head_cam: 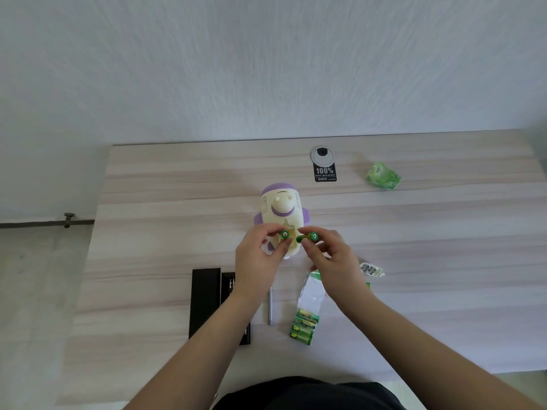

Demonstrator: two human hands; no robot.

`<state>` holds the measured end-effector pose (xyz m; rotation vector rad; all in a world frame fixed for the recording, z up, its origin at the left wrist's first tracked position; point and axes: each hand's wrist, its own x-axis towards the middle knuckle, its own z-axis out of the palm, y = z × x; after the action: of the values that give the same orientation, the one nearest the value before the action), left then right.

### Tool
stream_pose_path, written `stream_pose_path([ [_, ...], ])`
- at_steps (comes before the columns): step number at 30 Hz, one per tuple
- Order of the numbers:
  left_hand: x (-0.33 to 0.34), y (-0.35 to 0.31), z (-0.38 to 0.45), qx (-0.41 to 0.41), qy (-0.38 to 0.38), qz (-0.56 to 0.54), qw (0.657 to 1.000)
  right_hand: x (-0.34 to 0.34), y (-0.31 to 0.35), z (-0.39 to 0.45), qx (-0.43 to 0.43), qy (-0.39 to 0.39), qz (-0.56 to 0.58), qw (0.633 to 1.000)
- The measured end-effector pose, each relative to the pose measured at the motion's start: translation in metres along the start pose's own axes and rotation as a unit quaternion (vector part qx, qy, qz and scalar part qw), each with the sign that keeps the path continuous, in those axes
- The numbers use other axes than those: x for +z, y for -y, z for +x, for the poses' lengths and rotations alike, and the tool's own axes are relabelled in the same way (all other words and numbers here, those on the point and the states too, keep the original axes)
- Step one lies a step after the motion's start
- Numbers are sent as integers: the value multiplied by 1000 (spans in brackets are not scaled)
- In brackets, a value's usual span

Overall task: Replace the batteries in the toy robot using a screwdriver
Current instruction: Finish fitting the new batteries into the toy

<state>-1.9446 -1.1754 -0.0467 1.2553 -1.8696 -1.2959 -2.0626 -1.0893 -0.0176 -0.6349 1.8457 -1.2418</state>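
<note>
A cream and purple toy robot (pixel 281 207) lies on its front on the wooden table (pixel 154 220), its open battery bay facing up between my hands. My left hand (pixel 259 258) pinches a green battery (pixel 284 234) end-on just over the bay's left side. My right hand (pixel 331 255) pinches a second green battery (pixel 307 237) sideways over the bay's right side. A thin silver screwdriver (pixel 270 306) lies on the table below my left wrist. A pack of green batteries (pixel 305 327) rests next to it, with its torn wrapper (pixel 310 291) above.
A black screwdriver-bit case (pixel 205 303) lies open at the left, partly under my left forearm. A crumpled green wrapper (pixel 383 175) sits far right. A small clear packet of round bits (pixel 370 269) lies right of my right hand. A cable grommet with a black label (pixel 323 164) is at the back.
</note>
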Motion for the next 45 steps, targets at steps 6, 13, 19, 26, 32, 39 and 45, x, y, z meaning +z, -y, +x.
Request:
stream_pose_path([
  [6,0,0,5,15,-2,28,1000,-3,1,3,27,40,38,998],
  [13,0,2,6,4,-3,28,1000,-1,5,4,57,31,51,997],
  [19,0,5,7,10,1,39,999,-1,3,9,65,61,91,992],
  [26,2,6,7,10,-10,45,999,-5,1,15,25,67,52,996],
  [32,4,6,6,28,-25,41,998,-5,-8,23,-34,-11,-98,994],
  [39,4,11,6,47,-28,64,996,-4,-5,27,-67,-38,-75,994],
  [45,3,12,4,74,-31,97,992,-1,-11,30,-142,-22,-157,977],
])
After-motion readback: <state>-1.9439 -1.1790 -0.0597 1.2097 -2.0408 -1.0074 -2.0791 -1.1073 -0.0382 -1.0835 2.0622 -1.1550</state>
